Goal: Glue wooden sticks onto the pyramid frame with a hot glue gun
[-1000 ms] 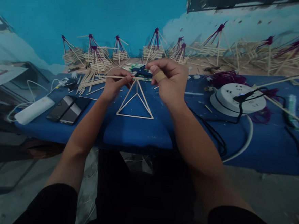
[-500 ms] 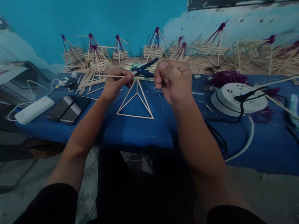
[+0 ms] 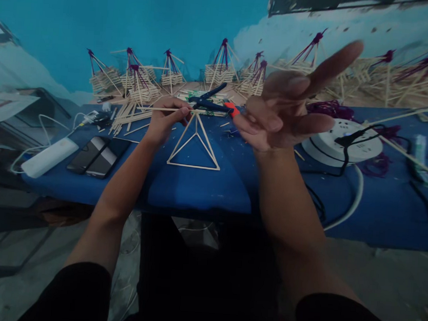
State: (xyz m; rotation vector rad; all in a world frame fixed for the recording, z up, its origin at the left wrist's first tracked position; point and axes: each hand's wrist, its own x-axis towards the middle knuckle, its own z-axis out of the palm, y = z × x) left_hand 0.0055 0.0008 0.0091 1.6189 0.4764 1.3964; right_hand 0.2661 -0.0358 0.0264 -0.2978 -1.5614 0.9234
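My left hand pinches a thin wooden stick between thumb and fingers, at the top of a frame of thin sticks. That frame stands on the blue-covered table, a triangle with inner sticks meeting in its middle. To its right, my right hand is raised with its fingers spread apart and nothing held in it. Dark blue-handled pliers lie behind the frame, between my hands. Just left of my right fingers is a bright orange piece, partly hidden, whose kind I cannot make out.
Several stick models with purple-bound tops line the back by the wall. Loose sticks lie behind my left arm. Phones and a white power strip are at left; a round white socket block with cables is at right.
My right hand has gone from curled fingers to spread ones and moved right. The orange piece now shows beside it. My left hand and the stick frame have stayed in place.
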